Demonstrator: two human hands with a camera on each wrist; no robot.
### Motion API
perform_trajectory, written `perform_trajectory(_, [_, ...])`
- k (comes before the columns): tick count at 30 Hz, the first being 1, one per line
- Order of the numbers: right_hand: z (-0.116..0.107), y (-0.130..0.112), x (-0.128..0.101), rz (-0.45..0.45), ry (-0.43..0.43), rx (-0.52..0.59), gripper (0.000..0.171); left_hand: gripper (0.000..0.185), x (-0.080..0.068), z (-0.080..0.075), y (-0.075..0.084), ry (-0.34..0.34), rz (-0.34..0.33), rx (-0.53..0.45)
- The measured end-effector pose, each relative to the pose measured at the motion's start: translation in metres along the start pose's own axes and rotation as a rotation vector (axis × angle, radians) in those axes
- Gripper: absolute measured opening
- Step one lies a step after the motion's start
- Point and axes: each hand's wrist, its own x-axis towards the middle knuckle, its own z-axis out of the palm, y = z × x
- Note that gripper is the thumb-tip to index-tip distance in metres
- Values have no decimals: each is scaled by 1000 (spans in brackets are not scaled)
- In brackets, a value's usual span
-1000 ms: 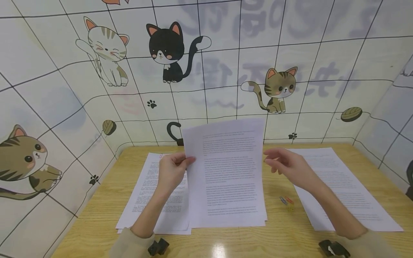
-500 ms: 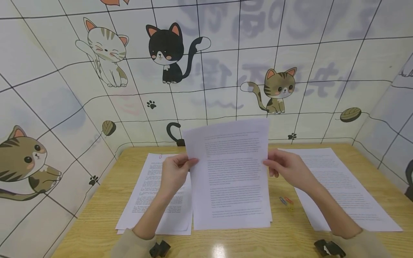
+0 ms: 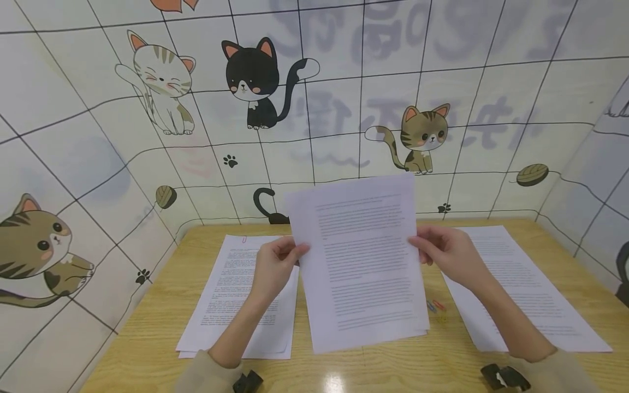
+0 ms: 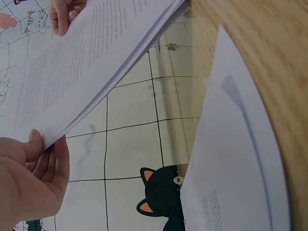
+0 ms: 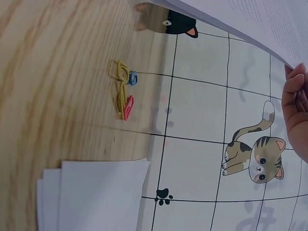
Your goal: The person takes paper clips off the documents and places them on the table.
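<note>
while both hands pinch its side edges, left hand (image 3: 275, 267) and right hand (image 3: 449, 254) hold the paper stack (image 3: 363, 262) upright above the wooden surface (image 3: 393, 365); squaring seems underway, clipping likely next.

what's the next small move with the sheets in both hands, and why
Probably tap the sheaf of sheets on the table to square it: the left hand and right hand hold its sides, its lower edges look fanned, and paper clips lie beside it.
</note>
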Motion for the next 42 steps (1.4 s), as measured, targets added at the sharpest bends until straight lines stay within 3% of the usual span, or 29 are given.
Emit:
perform_trajectory(21, [-2,8,4,-8,13,23,6,12,3,-2,-8,-20,-39,64])
perform_trajectory(42, [2,21,17,127,-67,-3,14,12,16,6,-18,12,-60,95])
